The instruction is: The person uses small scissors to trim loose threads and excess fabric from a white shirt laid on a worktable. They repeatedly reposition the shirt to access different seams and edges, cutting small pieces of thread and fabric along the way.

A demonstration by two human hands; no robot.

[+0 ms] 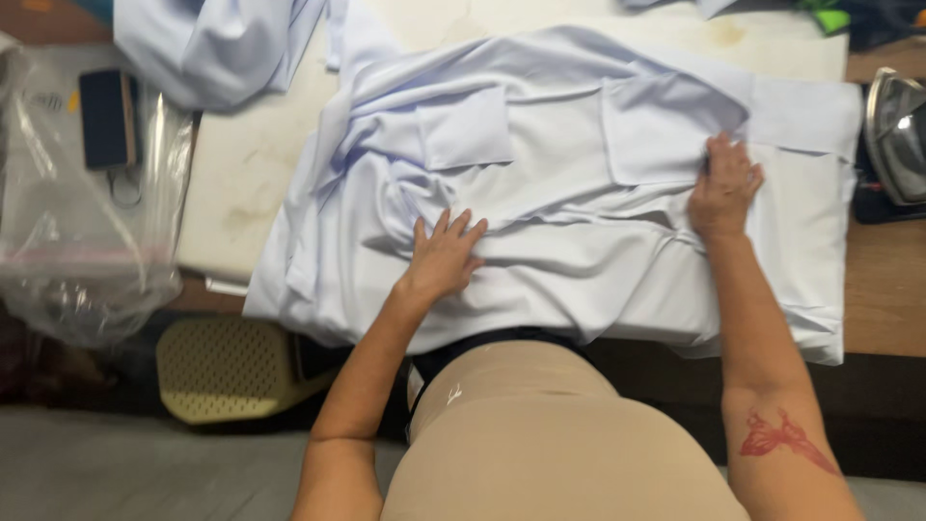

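Observation:
A pale blue shirt [569,183] lies spread and creased across a white padded board [251,164]. It shows two chest pockets. My left hand [446,256] rests flat on the shirt's lower middle, fingers spread. My right hand [723,185] presses on the fabric by the right pocket, its fingers curled onto a fold. Whether those fingers pinch the cloth is hard to tell.
Another pale blue garment [217,43] is heaped at the back left. Clear plastic bags [87,232] and a dark flat object [106,118] lie at the left. An iron [897,135] stands at the right edge. A yellow perforated stool [231,367] sits below the table.

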